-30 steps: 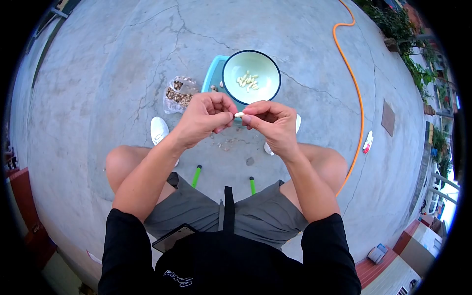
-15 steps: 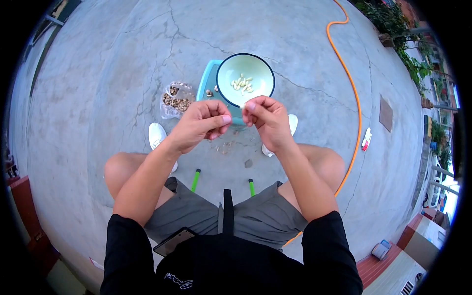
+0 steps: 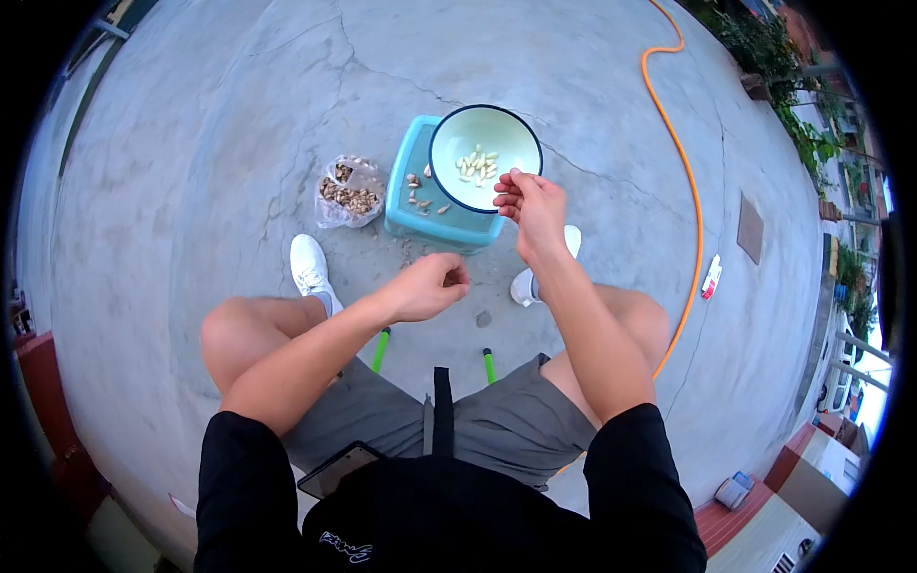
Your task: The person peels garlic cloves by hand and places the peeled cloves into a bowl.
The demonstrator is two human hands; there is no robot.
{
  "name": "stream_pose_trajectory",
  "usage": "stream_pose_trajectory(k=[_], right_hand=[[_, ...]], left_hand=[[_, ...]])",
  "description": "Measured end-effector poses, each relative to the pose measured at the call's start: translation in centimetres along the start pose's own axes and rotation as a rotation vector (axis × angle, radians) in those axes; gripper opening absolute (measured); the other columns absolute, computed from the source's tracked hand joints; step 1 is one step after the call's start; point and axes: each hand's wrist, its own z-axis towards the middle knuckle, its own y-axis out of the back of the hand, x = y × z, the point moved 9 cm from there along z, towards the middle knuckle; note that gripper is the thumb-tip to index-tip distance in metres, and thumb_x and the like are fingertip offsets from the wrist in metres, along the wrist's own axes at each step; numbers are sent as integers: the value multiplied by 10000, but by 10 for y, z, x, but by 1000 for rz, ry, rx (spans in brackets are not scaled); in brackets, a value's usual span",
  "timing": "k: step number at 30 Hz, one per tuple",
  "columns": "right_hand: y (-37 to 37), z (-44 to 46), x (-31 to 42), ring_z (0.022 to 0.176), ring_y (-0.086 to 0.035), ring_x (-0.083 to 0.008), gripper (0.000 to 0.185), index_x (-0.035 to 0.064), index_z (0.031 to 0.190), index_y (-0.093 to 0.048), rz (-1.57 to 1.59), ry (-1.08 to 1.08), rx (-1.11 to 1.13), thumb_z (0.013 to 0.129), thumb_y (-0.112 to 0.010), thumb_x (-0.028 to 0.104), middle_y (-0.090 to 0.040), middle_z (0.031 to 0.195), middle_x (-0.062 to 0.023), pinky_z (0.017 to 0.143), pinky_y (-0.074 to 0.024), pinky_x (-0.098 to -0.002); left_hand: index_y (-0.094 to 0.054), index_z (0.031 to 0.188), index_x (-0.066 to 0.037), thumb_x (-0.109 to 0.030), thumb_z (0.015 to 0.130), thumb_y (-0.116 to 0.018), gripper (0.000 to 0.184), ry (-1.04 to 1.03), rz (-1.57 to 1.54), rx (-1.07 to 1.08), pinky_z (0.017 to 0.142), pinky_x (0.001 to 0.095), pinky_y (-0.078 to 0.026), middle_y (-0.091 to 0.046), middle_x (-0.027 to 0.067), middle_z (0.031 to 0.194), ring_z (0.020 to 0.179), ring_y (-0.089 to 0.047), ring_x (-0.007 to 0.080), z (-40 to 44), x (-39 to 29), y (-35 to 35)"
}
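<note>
My right hand [image 3: 533, 208] is over the right rim of a pale enamel bowl [image 3: 457, 138] with a dark edge. Its fingers are curled towards the thumb; what they hold, if anything, is too small to make out. Several peeled garlic cloves [image 3: 477, 165] lie in the bowl. The bowl rests on a light blue plastic stool [image 3: 441, 225], where several unpeeled cloves [image 3: 414, 181] lie left of it. Nearer my body, below the stool's front edge, my left hand [image 3: 432, 286] is closed with fingers curled inward, their contents hidden.
A clear plastic bag [image 3: 348, 193] of unpeeled cloves sits on the concrete left of the stool. An orange hose [image 3: 690, 181] runs along the right, near a small white and red packet [image 3: 712, 276]. My white shoes [image 3: 308, 265] flank the stool.
My hands have separated. The right moved up and right to the bowl's rim; the left drew down towards my body, uncovering the stool's front and the cloves on it.
</note>
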Motion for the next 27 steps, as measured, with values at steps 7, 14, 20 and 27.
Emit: stream_pose_trajectory(k=[7,14,20,27], right_hand=[[-14,-15,-12,648,-634,-144,158,-35,926,-663,-122,-26,153,936,-604,112,-686,826,-112,568,-494,-250],[-35,-26,-52,703,-650,-129,188,-52,1030,-666,-524,39,385,887,-636,67,-694,846,-98,635,-528,-268],[-52,-24,-93,876,-689,-327,290,-16,1120,-642,-1217,264,478,861,-626,113,-696,1066,-170,778,-541,-424],[-89,-25,-92,940,-668,-352,351,-22,1144,-572,-1507,839,387,796,-600,17,-603,1199,-181,763,-554,-462]], left_hand=[[-662,1052,4,-241,873,-666,303,-25,352,47,871,409,-490,-685,158,991,972,-641,297,4,18,-11],[-693,1046,-11,-311,887,-618,347,-323,840,-26,1053,483,-384,-659,167,1182,1282,-491,345,-26,-8,-31],[-711,830,15,-182,869,-573,244,53,742,479,884,488,-499,-670,220,1111,1069,-630,386,-38,-12,-33],[-663,934,4,-93,825,-563,177,-208,762,210,816,473,-525,-648,197,1017,930,-663,382,-48,-12,-12]])
